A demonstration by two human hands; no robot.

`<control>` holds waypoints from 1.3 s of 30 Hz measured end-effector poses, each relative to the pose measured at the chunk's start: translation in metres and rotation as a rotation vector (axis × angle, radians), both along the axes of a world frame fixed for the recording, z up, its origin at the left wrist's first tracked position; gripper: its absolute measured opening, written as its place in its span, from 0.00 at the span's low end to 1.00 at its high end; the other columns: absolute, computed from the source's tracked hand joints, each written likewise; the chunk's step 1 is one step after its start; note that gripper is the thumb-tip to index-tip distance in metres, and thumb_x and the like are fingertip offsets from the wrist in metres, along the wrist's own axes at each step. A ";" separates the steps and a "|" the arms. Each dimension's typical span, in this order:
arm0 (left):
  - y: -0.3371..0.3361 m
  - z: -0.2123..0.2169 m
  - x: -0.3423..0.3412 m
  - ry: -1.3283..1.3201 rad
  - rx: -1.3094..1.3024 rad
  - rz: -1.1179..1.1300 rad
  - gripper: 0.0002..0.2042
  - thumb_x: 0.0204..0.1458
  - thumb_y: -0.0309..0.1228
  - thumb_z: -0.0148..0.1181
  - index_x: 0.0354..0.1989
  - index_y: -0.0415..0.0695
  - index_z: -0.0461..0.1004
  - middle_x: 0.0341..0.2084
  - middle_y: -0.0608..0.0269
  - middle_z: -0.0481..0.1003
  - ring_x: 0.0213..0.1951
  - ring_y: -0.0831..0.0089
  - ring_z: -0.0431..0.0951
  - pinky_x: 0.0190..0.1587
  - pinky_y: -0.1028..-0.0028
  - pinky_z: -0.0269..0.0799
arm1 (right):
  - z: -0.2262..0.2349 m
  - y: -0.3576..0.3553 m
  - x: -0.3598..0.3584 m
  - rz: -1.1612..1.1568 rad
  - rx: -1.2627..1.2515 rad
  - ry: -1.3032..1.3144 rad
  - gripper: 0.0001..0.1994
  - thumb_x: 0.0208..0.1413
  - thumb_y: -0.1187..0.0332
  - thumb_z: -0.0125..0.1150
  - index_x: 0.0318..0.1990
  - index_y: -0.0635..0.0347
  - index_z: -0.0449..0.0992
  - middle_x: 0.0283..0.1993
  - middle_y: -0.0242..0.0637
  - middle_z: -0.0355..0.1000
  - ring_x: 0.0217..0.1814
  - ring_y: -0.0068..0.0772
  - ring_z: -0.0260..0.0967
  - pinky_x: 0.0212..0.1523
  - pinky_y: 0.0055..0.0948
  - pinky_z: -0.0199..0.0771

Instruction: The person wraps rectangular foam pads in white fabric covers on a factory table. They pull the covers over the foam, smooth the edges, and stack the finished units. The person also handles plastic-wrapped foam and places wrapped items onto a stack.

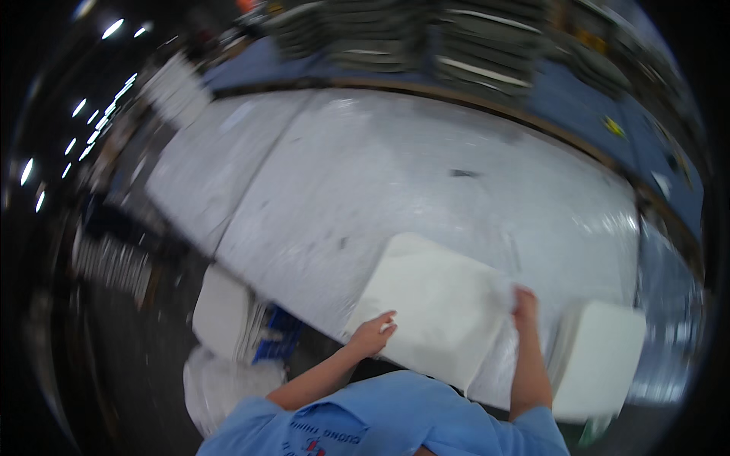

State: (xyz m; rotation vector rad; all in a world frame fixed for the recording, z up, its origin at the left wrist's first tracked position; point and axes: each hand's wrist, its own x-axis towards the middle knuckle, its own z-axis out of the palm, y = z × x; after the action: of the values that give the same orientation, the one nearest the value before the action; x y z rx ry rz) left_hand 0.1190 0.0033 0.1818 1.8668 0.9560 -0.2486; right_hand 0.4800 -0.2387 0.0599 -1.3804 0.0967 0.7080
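A cream-white square pad [426, 304] with rounded corners, like a seat cushion, lies flat on the near part of the worktable, in front of my body. My left hand [372, 335] is at its left edge, fingers bent together over the surface. A small white bit shows between those fingers, too small to name. Just beyond the right edge of the pad, my right hand [525, 305] is raised and smeared by motion, so its grip does not show. To the right of that arm is a stack of similar white pads [601, 353].
The plastic-covered table [342, 167] spreads ahead. Behind it, a blue-topped bench [563, 99] bears stacks of grey-green pads [487, 45] and a yellow item [614, 127]. More white pads [220, 311] stand at the left, beside a blue object [280, 333].
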 end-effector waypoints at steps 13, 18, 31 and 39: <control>-0.091 -0.009 -0.116 0.144 -0.034 -0.158 0.27 0.63 0.43 0.56 0.68 0.43 0.66 0.57 0.43 0.76 0.57 0.47 0.77 0.58 0.54 0.72 | 0.024 -0.007 -0.054 -0.249 -0.422 -0.044 0.29 0.61 0.52 0.65 0.64 0.59 0.70 0.65 0.49 0.66 0.59 0.49 0.69 0.57 0.49 0.73; -0.090 0.010 -0.165 0.128 -0.022 0.044 0.26 0.64 0.42 0.54 0.68 0.45 0.67 0.59 0.45 0.75 0.60 0.47 0.74 0.61 0.54 0.70 | 0.069 0.035 -0.090 -0.150 -0.260 -0.211 0.23 0.62 0.53 0.63 0.55 0.63 0.77 0.53 0.50 0.76 0.48 0.49 0.76 0.48 0.50 0.79; -0.178 0.004 -0.488 0.063 0.087 0.610 0.27 0.63 0.44 0.54 0.68 0.46 0.67 0.59 0.47 0.74 0.61 0.49 0.73 0.62 0.54 0.69 | 0.072 0.201 -0.352 0.890 -0.124 -0.293 0.29 0.60 0.46 0.65 0.61 0.54 0.71 0.52 0.43 0.72 0.48 0.40 0.72 0.40 0.37 0.74; -0.306 -0.007 -0.626 0.247 -0.155 1.188 0.27 0.65 0.46 0.53 0.68 0.46 0.68 0.57 0.48 0.77 0.57 0.49 0.77 0.60 0.56 0.72 | 0.031 0.167 -0.718 2.182 0.048 -0.965 0.23 0.59 0.58 0.70 0.57 0.61 0.78 0.50 0.44 0.80 0.49 0.37 0.79 0.53 0.32 0.78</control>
State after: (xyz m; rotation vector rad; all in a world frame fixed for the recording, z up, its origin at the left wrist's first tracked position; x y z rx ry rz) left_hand -0.5071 -0.3025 0.1752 0.8877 1.9633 0.1783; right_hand -0.2383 -0.0718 0.0907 -1.1589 -2.4431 1.5222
